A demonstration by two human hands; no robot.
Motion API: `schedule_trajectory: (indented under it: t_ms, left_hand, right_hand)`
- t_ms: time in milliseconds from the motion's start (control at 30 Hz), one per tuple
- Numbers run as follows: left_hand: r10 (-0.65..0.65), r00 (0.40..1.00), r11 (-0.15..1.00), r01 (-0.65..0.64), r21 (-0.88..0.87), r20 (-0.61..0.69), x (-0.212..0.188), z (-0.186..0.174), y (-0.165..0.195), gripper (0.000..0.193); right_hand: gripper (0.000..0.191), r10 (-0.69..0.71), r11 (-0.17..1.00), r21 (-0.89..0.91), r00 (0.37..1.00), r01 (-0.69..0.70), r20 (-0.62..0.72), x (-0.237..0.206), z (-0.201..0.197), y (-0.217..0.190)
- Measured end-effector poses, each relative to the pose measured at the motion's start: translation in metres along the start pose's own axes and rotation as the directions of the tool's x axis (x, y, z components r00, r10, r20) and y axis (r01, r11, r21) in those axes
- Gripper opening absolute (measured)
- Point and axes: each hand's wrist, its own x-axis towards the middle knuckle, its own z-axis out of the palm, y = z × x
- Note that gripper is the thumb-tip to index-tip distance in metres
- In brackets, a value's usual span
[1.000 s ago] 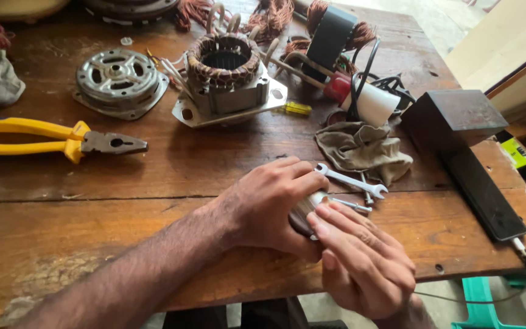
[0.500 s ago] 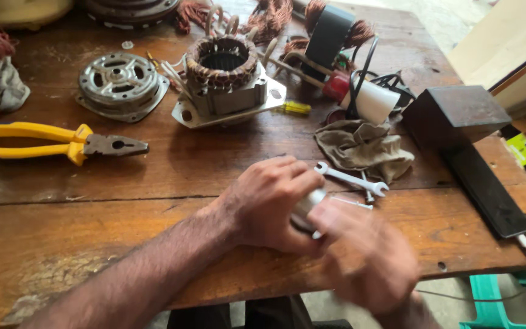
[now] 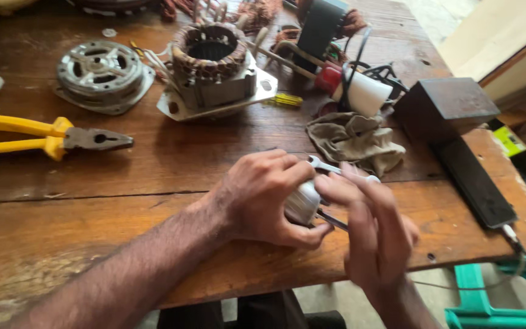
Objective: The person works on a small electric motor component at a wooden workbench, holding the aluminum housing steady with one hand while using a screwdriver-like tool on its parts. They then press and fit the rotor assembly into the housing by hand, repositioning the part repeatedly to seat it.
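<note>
Two bare hands meet near the front edge of the worn brown wooden tabletop [image 3: 92,201], right of its middle. Left hand [image 3: 263,198] curled tight around a small rounded silver-grey metal part [image 3: 304,203], thumb underneath, fingers over the top; most of the part hidden by the hand. Right hand [image 3: 375,234] just beside it, fingers half open, fingertips [image 3: 327,183] touching the part's exposed end; whether it grips anything, cannot tell. Small silver open-ended spanner [image 3: 324,166] lies on the wood just behind the hands, partly covered by them. Crumpled beige cloth rag [image 3: 354,140] near, toward the back. Yellow-handled steel pliers [image 3: 50,137] at the left edge. Grey motor stator with copper windings [image 3: 211,67] and round grey metal end cover [image 3: 101,70] toward the back edge. Dark brown wooden block [image 3: 445,106] at the right edge.
</note>
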Motion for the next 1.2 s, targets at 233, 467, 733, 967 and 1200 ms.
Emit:
schedule_trajectory:
  t_ms: [233, 467, 733, 967, 1200]
  left_hand:
    - [0.020, 0.999, 1.000, -0.020, -0.012, 0.043, 0.001, 0.001, -0.001, 0.057]
    - [0.058, 0.998, 0.998, -0.058, -0.026, 0.036, 0.001, -0.002, -0.002, 0.055]
    - [0.044, 0.999, 0.999, -0.044, -0.017, 0.030, 0.001, -0.003, -0.001, 0.056]
    - [0.050, 0.997, 0.999, -0.050, -0.006, 0.055, 0.002, -0.006, 0.000, 0.054]
    - [0.072, 0.996, 0.997, -0.071, -0.038, 0.045, 0.003, -0.007, -0.001, 0.056]
  right_hand:
    - [0.022, 0.005, 1.000, 0.013, 1.000, -0.005, 0.020, -0.014, 0.001, 0.010]
    - [0.020, 0.062, 0.976, 0.212, 0.998, -0.058, -0.014, -0.016, 0.005, 0.010]
    - [0.039, 0.080, 0.957, 0.283, 0.995, -0.060, -0.057, -0.006, 0.009, 0.007]
    - [0.031, 0.018, 0.991, 0.131, 0.998, -0.010, -0.058, -0.005, 0.005, 0.004]
    - [0.022, 0.108, 0.986, 0.127, 0.994, -0.106, -0.005, -0.007, 0.004, 0.003]
